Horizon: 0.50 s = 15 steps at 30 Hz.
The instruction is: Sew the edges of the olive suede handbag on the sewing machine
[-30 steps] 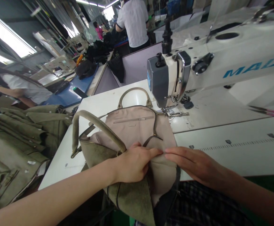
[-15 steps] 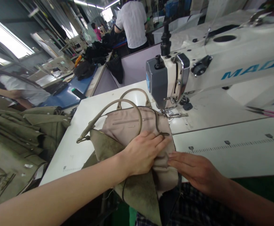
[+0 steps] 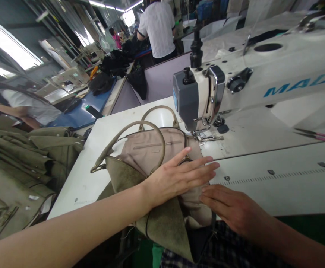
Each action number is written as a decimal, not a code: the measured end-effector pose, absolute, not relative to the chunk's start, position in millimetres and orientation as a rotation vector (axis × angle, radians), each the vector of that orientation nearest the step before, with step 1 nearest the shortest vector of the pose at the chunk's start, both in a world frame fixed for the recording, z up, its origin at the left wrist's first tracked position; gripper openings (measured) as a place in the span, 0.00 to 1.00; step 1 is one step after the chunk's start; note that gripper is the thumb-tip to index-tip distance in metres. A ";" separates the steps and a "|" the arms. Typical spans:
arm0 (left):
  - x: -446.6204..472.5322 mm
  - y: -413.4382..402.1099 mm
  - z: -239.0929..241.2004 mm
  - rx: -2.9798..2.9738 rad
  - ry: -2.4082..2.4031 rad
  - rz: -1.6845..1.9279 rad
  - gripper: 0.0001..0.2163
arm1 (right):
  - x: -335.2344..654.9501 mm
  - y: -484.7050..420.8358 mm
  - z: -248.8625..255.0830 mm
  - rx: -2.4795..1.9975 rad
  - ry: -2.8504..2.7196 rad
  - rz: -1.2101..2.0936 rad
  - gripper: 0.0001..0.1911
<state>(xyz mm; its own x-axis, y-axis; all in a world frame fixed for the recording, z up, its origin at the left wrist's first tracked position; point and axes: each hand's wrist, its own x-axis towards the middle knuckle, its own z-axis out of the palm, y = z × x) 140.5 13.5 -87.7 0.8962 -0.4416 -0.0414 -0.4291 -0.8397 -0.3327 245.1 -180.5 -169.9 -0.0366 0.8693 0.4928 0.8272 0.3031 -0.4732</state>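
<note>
An olive-green handbag (image 3: 165,230) with its beige lining (image 3: 148,139) turned outward lies over the front of the sewing machine table. Two looped handles (image 3: 162,149) stand up from it. My left hand (image 3: 179,176) is over the lining with its fingers stretched and apart, pointing right. At the lining's right edge, my right hand (image 3: 229,204) has its fingers together, closed on the cloth; its thumb is hidden. Beyond my hands, the lining's far right corner reaches the presser foot (image 3: 200,138) of the sewing machine (image 3: 190,100).
Pink-handled scissors or snips (image 3: 324,137) lie on the machine bed at right. A pile of olive bag pieces (image 3: 17,178) is at left. A dark thread cone (image 3: 94,111) stands behind the table corner. Co-workers (image 3: 158,29) are at other stations beyond.
My left hand has lifted its fingers, spread them and moved slightly right. My right hand has shifted slightly down along the lining's edge. The handbag stays nearly in place.
</note>
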 end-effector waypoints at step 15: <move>159.2 27.0 -77.6 -3.148 0.396 0.634 0.21 | 243.4 -186.8 -151.0 -1.630 -1.866 0.110 0.21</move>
<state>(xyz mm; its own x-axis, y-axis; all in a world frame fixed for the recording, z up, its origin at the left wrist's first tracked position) 159.2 27.0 -77.6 0.8936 -0.2557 -0.3690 -0.2191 -0.9658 0.1387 243.4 -186.8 -151.0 -0.0160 0.9118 0.4103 0.8572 0.2237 -0.4637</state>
